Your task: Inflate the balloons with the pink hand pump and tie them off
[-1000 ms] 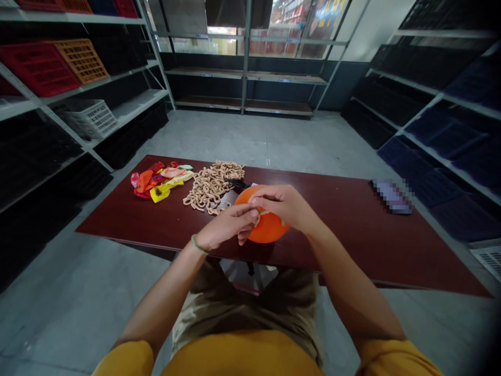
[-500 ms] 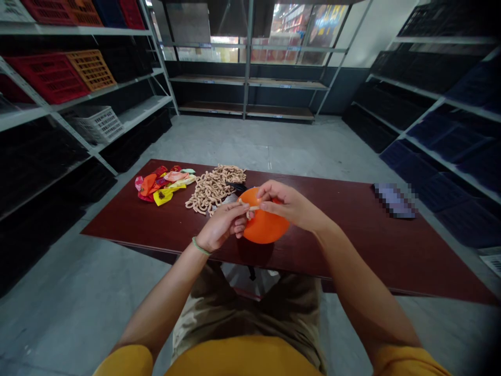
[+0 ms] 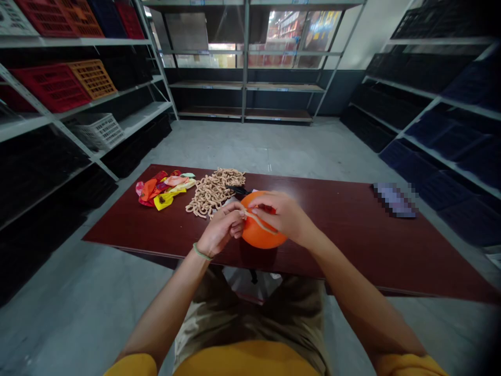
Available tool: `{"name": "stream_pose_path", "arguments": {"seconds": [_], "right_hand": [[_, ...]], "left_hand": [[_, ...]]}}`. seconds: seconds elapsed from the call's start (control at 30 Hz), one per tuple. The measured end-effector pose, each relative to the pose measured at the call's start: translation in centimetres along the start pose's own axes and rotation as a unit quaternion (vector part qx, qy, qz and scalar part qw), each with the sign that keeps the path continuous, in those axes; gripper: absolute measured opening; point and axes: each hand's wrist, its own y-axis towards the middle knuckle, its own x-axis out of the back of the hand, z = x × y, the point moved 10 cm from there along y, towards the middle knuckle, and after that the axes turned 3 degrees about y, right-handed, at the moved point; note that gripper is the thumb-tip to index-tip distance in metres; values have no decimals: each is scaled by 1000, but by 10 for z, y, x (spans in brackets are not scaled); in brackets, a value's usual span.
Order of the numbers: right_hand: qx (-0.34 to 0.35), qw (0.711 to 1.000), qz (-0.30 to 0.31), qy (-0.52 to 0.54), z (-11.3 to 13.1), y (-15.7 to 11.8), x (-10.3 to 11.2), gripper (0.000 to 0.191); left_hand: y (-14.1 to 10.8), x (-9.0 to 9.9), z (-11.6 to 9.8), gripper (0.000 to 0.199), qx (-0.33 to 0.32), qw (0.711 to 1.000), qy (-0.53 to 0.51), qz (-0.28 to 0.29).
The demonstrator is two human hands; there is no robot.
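An inflated orange balloon (image 3: 264, 236) is between my hands above the near edge of the dark red table. Fingers and thumb of my left hand (image 3: 223, 227) are closed at the balloon's left side, pinching its neck together with a thin tan cord (image 3: 261, 223). My right hand (image 3: 287, 215) is over the balloon's upper right, its fingertips closed on the cord near the neck. One end of the cord trails down across the balloon's front. The knot area is too small to make out.
On the table (image 3: 336, 235) lie a pile of tan cords (image 3: 213, 190), flat coloured balloons (image 3: 164, 188), a black-handled tool (image 3: 237, 189) and a blurred flat item (image 3: 394, 199) at right. Shelves with crates (image 3: 55, 86) stand around.
My right hand has shifted slightly down and turned over the balloon. A length of the cord now hangs across the balloon's front. The view has tilted slightly up.
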Motion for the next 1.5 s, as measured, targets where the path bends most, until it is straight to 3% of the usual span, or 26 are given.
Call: {"name": "stream_pose_path", "arguments": {"seconds": [0.1, 0.33, 0.53, 0.73, 1.0, 1.17, 1.5], "right_hand": [[12, 998, -18, -66, 3, 3, -3, 10], [-16, 994, -28, -103, 1, 1, -14, 5], [-20, 995, -38, -92, -1, 2, -14, 8], [-15, 992, -63, -113, 7, -1, -16, 7], [-17, 995, -48, -81, 1, -4, -17, 6], [-38, 997, -29, -56, -8, 1, -9, 12], [-48, 998, 22, 31, -19, 3, -16, 14]], "left_hand": [[-1, 0, -2, 15, -17, 1000, 11, 5], [-4, 2, -4, 18, -32, 999, 39, -11], [0, 15, -9, 18, -72, 986, 119, -96], [-3, 24, -19, 18, -161, 959, 161, -171], [-4, 25, -17, 19, -161, 967, 117, -158], [-2, 20, -17, 18, -168, 967, 134, -137], [-3, 18, -17, 16, -151, 970, 157, -106]]}}
